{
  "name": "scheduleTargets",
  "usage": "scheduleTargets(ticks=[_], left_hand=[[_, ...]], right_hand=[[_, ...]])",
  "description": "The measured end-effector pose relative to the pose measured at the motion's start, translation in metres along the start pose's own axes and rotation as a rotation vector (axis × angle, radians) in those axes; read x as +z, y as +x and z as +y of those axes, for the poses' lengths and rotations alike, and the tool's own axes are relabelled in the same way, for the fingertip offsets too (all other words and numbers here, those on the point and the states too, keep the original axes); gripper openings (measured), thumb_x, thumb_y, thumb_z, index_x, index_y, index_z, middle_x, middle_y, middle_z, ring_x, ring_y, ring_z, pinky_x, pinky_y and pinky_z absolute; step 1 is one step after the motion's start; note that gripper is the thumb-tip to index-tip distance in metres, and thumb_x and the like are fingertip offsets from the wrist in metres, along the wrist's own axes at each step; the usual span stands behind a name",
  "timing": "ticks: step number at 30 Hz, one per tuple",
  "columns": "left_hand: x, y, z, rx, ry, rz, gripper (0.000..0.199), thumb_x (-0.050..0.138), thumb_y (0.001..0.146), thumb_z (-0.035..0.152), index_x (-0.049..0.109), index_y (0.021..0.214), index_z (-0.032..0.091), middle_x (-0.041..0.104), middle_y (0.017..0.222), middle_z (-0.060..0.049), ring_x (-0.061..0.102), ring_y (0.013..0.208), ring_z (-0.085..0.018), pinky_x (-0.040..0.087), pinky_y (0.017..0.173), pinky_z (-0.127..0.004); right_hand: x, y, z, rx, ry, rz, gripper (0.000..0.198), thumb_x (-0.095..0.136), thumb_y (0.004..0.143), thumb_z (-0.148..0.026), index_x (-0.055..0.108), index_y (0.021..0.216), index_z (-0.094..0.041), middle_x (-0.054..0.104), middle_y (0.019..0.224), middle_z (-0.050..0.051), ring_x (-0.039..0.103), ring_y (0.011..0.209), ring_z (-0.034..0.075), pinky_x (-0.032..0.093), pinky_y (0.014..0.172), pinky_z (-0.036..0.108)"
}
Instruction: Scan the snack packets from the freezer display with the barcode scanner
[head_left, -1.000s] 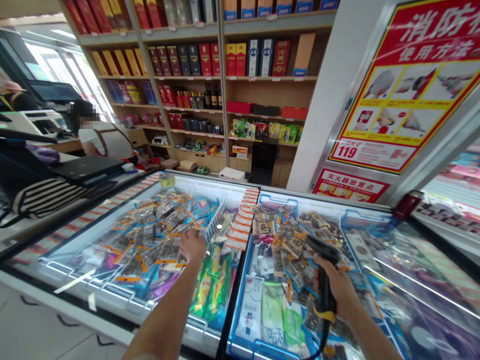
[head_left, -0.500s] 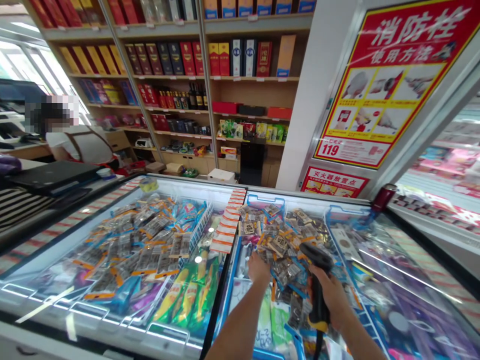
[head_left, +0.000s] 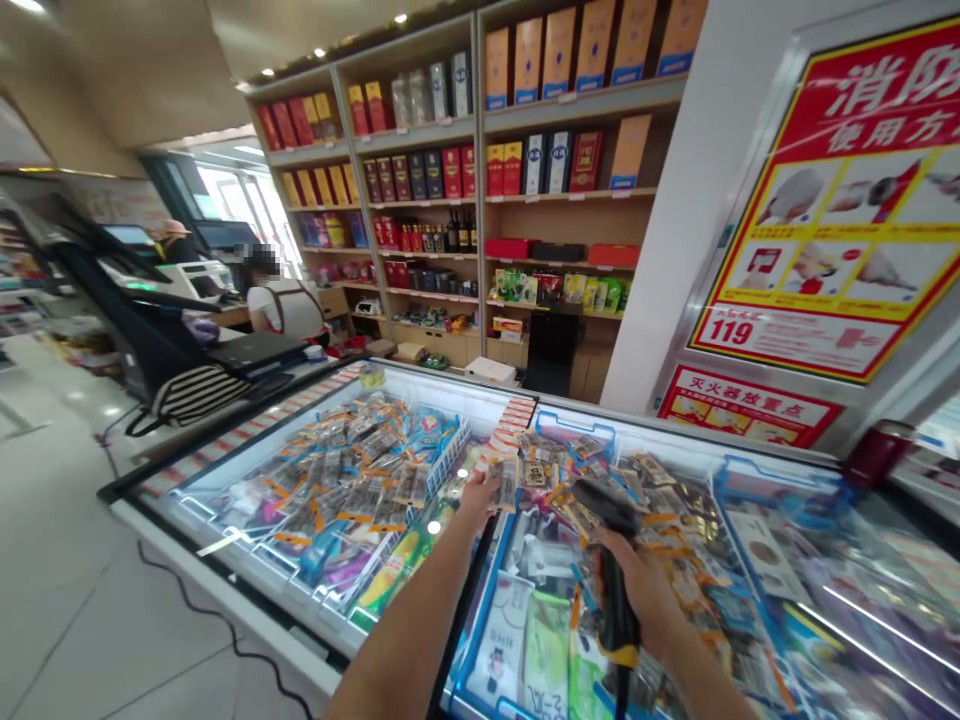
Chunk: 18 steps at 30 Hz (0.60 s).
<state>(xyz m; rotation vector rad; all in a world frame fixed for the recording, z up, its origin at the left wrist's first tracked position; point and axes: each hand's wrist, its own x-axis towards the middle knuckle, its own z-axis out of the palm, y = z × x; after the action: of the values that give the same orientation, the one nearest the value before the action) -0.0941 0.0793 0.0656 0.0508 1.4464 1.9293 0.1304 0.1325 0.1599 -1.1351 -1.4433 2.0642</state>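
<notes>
My left hand (head_left: pixel 478 497) is closed on a small wrapped ice cream (head_left: pixel 505 484) with clear-and-orange packaging, above the divider between two freezer sections. My right hand (head_left: pixel 634 565) grips a black and yellow barcode scanner (head_left: pixel 616 580), its head tilted toward the left and its cord hanging down. Beneath the scanner, a blue wire basket (head_left: pixel 469 668) holds a heap of similar wrapped ice creams (head_left: pixel 679 560), plus green and white packs (head_left: pixel 546 640) near its front. More of the same packets (head_left: pixel 352 455) lie piled in the left freezer section.
The chest freezer (head_left: pixel 225 590) has a raised rim and glass edges. A dark red flask (head_left: pixel 879 452) stands on its back right. A person (head_left: pixel 289 305) sits behind the counter at left. Shelves of boxes (head_left: pixel 442 175) line the wall. A black cable (head_left: pixel 202 605) runs over the floor.
My left hand has moved from the basket's pile leftward to the divider, now with a wrapped ice cream in it. The view has swung left; the scanner stays in my right hand.
</notes>
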Motion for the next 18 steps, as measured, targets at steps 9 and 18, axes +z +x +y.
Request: scheduleTargets(ticks=[9,18], left_hand=[[0.003,-0.015,0.061,0.154,-0.286,-0.008,0.019,0.06,0.064,0.015,0.053,0.082,0.016,0.061,0.068,0.0,0.057,0.055,-0.011,0.045,0.054,-0.024],[0.018,-0.017,0.073,0.202,-0.294,-0.095,0.016,0.059,0.065,0.013,0.053,0.079,0.017,0.061,0.07,0.0,0.057,0.055,-0.01,0.044,0.052,-0.022]], right_hand=[[0.035,-0.024,-0.006,0.02,-0.077,-0.199,0.033,0.052,0.067,-0.045,0.047,0.055,-0.015,0.045,0.033,-0.004,0.039,0.027,0.007,0.034,0.03,0.019],[0.031,-0.032,-0.012,-0.046,-0.103,-0.179,0.032,0.052,0.068,-0.044,0.045,0.054,-0.016,0.044,0.032,-0.004,0.038,0.026,0.006,0.034,0.029,0.018]])
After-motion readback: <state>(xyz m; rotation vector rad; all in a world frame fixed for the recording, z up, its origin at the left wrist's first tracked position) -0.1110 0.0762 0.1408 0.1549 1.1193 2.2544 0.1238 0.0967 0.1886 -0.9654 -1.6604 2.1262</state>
